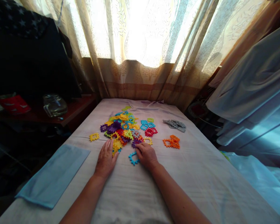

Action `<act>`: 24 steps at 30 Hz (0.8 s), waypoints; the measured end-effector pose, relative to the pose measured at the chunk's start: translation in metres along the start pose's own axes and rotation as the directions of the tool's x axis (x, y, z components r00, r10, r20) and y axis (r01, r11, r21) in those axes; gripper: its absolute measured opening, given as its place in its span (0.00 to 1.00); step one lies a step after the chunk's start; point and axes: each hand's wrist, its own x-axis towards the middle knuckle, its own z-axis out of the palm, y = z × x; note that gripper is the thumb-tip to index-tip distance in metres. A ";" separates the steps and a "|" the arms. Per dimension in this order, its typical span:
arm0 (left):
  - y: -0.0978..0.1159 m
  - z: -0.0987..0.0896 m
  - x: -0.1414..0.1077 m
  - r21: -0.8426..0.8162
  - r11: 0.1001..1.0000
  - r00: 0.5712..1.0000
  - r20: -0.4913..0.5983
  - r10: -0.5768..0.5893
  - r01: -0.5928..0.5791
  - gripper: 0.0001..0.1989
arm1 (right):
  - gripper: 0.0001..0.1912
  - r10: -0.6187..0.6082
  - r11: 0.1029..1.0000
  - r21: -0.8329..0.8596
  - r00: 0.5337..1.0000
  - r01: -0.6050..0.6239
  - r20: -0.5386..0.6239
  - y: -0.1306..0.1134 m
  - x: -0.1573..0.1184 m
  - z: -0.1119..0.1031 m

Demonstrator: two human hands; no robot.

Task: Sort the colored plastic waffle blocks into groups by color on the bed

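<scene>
A mixed heap of plastic interlocking building pieces [118, 144] with toothed edges lies on the pale sheet in front of me. My left hand [105, 159] rests with fingers stretched out at the heap's near left edge, beside yellow pieces. At the near right edge, the fingers of my right hand [147, 155] are closed on a purple toothed piece [135, 142], partly hidden by them. Just under that hand's thumb lies a blue open-square piece [133, 158]. A yellow open-square piece [148, 141] lies beyond its knuckles.
Sorted to the right are orange pieces [172, 142], a grey pile [175, 125], red pieces [151, 132] and blue pieces [147, 125]. A lone yellow piece [94, 137] and a folded blue cloth [54, 175] lie left. A glass jug [54, 105] stands on the side desk.
</scene>
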 end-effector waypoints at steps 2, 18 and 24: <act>-0.002 -0.001 0.005 0.000 1.000 0.999 -0.028 -0.024 0.024 0.30 | 0.12 -0.103 0.991 0.086 0.994 0.106 -0.037 -0.002 0.001 0.004; -0.007 -0.007 0.020 0.044 0.999 0.996 -0.087 -0.004 0.008 0.26 | 0.11 0.148 0.973 -0.194 0.984 -0.128 0.095 0.021 0.043 -0.012; -0.012 -0.002 0.019 0.031 1.000 0.991 -0.134 0.009 -0.005 0.25 | 0.09 0.118 0.972 -0.217 0.985 -0.089 0.127 0.016 0.048 -0.008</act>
